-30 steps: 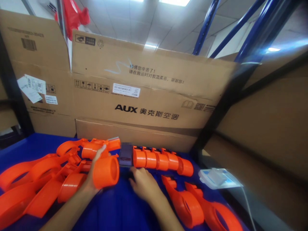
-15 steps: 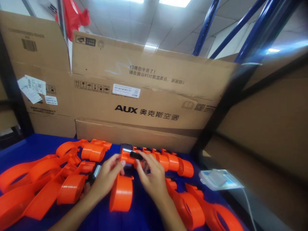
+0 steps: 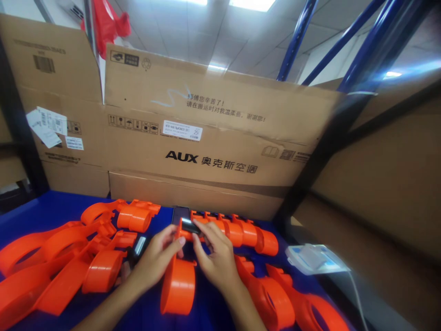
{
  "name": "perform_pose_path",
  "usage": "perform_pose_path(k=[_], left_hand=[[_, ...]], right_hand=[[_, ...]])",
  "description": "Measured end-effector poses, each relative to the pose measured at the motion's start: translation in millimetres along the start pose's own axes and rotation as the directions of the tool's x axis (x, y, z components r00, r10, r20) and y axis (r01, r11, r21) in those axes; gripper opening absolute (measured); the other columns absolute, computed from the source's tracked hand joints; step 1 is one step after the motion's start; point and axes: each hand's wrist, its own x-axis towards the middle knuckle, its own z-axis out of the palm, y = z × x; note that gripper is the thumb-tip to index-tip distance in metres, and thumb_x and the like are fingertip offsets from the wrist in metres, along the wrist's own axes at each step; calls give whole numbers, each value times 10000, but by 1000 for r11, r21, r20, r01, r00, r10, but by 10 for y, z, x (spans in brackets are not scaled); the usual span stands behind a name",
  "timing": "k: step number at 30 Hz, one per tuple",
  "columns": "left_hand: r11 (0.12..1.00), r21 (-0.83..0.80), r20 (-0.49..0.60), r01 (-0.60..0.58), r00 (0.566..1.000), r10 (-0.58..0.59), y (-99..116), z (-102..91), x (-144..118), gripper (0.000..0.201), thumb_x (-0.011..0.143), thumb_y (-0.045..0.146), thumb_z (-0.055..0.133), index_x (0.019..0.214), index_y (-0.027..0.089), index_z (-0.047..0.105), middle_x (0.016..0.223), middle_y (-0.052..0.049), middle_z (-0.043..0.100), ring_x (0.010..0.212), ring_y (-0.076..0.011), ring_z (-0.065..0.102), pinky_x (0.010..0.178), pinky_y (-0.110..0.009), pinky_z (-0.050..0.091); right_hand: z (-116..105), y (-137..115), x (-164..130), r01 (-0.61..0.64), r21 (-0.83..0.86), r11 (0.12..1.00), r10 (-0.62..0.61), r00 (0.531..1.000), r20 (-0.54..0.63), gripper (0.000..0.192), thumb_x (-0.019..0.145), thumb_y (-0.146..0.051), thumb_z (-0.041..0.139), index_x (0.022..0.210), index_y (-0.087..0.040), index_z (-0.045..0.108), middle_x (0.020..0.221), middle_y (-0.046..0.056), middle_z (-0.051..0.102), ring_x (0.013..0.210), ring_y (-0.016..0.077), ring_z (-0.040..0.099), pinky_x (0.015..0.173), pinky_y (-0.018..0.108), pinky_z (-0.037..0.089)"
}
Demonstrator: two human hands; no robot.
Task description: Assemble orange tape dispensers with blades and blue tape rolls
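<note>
An orange plastic tape dispenser (image 3: 178, 284) stands in front of me on the blue table (image 3: 51, 209), its round drum toward me. My left hand (image 3: 156, 258) grips its upper end from the left. My right hand (image 3: 212, 255) holds the same end from the right, thumb and fingers pinching a small dark metal piece (image 3: 191, 225) against the top. A row of orange dispensers (image 3: 237, 232) lies just behind my hands.
A pile of orange dispensers (image 3: 55, 262) covers the left side, more (image 3: 285, 305) lie at the right. A dark phone (image 3: 180, 214) and a small metal part (image 3: 139, 246) rest nearby. A white-blue device with cable (image 3: 312, 258) sits right. Cardboard boxes (image 3: 213, 133) wall off the back.
My left hand brought the dispenser from the left pile to the middle and stood it up. My right hand rose from the table with a dark piece and set it on the top end.
</note>
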Motion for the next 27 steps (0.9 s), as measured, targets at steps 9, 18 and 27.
perform_pose_path(k=[9,18,27], left_hand=[[975,-209,-40,80,995,-91,-47,-93,26,205,864,383,657,867,178,640,653,3,637,613,-134,550,619,-231,414],[925,-337,-33,178,979,-201,-16,-68,-3,257,828,410,705,776,174,616,602,17,594,551,-115,518,563,-224,405],[920,-342,-45,190,975,-218,-12,-44,-8,237,815,397,720,823,186,611,624,24,608,548,-115,522,562,-228,405]], right_hand=[[-214,-75,41,-194,51,980,177,956,233,242,970,-269,492,1167,-201,617,838,29,623,702,158,581,629,262,464],[-492,-144,-60,-113,-669,734,552,674,491,306,739,-244,730,1044,-243,702,1025,83,720,935,281,657,759,349,436],[-303,-131,-89,-54,-671,740,535,652,537,248,716,-214,767,956,-197,709,1045,123,690,1044,309,628,836,370,470]])
